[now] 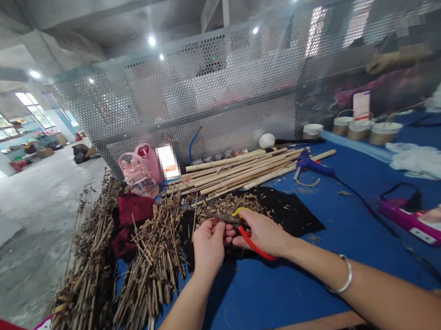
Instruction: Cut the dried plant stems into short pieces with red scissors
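My right hand (269,231) is closed around a pair of pruning shears (255,245) with red and yellow handles. The dark blades point left, toward the fingers of my left hand (209,247). Those fingers are pinched together just under the blades; what they hold is too small to make out. Below both hands lies a black cloth (296,213) strewn with cut dry plant bits (252,200). Just left of my left hand is a heap of short dried stems (156,263).
Long dried stalks (78,301) line the left edge. Pale sticks (238,172), a blue glue gun (311,164) and a pink water bottle (137,173) sit behind. A purple power strip (425,224) with cables lies right; a perforated metal screen (191,91) stands at the back.
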A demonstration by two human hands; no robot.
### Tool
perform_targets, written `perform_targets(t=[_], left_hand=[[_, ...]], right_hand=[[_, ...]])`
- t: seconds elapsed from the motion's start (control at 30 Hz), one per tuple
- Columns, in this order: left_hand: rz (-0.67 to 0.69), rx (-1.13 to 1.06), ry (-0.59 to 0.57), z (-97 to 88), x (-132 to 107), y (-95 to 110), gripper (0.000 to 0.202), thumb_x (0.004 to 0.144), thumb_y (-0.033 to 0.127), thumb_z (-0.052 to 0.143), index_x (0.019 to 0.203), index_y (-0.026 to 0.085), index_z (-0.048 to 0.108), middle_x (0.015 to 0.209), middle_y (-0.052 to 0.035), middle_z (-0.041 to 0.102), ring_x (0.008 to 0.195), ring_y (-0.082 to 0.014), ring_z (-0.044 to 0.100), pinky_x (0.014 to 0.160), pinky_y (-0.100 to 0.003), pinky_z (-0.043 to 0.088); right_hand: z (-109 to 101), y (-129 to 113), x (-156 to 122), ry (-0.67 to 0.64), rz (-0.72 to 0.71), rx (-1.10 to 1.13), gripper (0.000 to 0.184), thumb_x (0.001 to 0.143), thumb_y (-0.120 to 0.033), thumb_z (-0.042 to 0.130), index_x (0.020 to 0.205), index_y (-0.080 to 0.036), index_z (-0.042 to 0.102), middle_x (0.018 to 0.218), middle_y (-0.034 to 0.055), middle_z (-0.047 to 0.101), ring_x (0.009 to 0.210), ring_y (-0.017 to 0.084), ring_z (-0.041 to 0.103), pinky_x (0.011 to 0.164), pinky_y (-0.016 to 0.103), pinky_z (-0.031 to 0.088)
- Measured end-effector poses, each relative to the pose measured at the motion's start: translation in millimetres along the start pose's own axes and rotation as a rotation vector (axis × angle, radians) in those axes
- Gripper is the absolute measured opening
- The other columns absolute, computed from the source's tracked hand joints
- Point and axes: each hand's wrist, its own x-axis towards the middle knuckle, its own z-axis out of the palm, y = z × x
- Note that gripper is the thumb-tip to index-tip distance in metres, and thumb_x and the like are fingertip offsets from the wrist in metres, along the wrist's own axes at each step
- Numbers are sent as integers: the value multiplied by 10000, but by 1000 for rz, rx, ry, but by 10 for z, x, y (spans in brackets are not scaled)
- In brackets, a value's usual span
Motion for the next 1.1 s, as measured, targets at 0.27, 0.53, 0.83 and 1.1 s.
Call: perform_targets(t=[0.27,0.53,0.83,1.1], left_hand=[[46,-31,-15,20,-4,-38,238,708,332,615,806,120,569,693,-48,653,594,-129,622,534,-230,514],[75,99,-2,4,-15,-50,272,743,402,562,770,131,566,650,-18,619,507,-87,567,488,-190,477],[74,83,29,-10,-3,-23,270,745,395,553,730,125,548,609,-10,592,487,-77,546,483,-191,478],[90,89,-6,9,-15,-19,247,735,375,557,753,129,560,594,-1,585,485,-90,546,463,-199,474]], right_hand=[[25,-10,-14,-33,69,83,303,719,-478,562,768,-205,440,682,-1,568,573,128,499,526,218,323],[52,24,8,-22,102,111,307,730,-497,536,723,-202,452,620,1,567,546,130,497,500,214,317],[13,3,13,-23,84,42,295,697,-469,584,734,-203,461,641,1,567,550,127,493,510,220,313],[100,28,-16,-8,-5,173,280,688,-395,622,814,-207,457,752,10,596,643,133,539,569,225,364]])
